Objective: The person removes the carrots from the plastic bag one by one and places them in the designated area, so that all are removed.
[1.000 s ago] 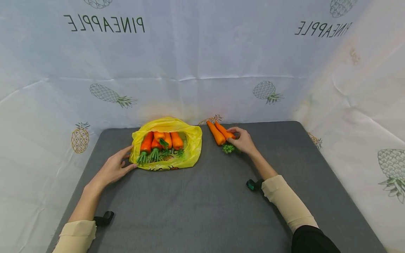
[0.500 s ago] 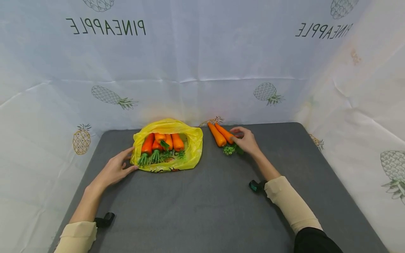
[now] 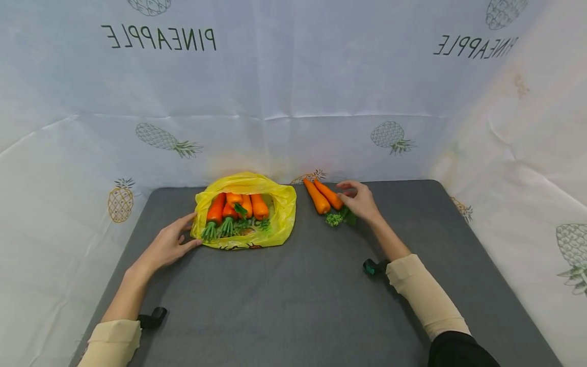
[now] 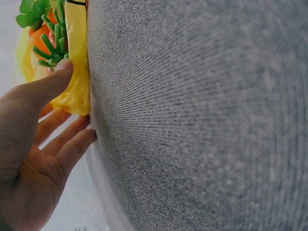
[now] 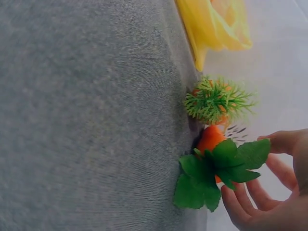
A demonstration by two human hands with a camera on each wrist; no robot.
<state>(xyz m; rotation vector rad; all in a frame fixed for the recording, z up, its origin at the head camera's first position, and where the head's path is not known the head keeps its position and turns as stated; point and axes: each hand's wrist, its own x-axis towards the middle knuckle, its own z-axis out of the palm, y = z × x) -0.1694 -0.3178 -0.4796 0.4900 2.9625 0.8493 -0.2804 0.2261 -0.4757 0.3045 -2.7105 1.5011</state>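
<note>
A yellow plastic bag lies with its mouth facing the front, several orange carrots with green tops inside. At its left end is my left hand; the thumb touches the bag's front edge, and the other fingers spread along its side. Two more carrots lie side by side on the table, right of the bag: one with feathery greens, one with broad green leaves. My right hand hovers beside the broad-leaved carrot, thumb and fingers parted around its right side. Whether a fingertip brushes a leaf, I cannot tell.
Everything lies near the back edge of the grey-covered table. Behind it and along both sides hangs a pale curtain with pineapple prints. Dark cameras are strapped to the wrists.
My right hand has drawn slightly right and away from the broad-leaved carrot, its fingers spreading off it. The carrots, bag and left hand look unmoved; the head view has shifted a little.
</note>
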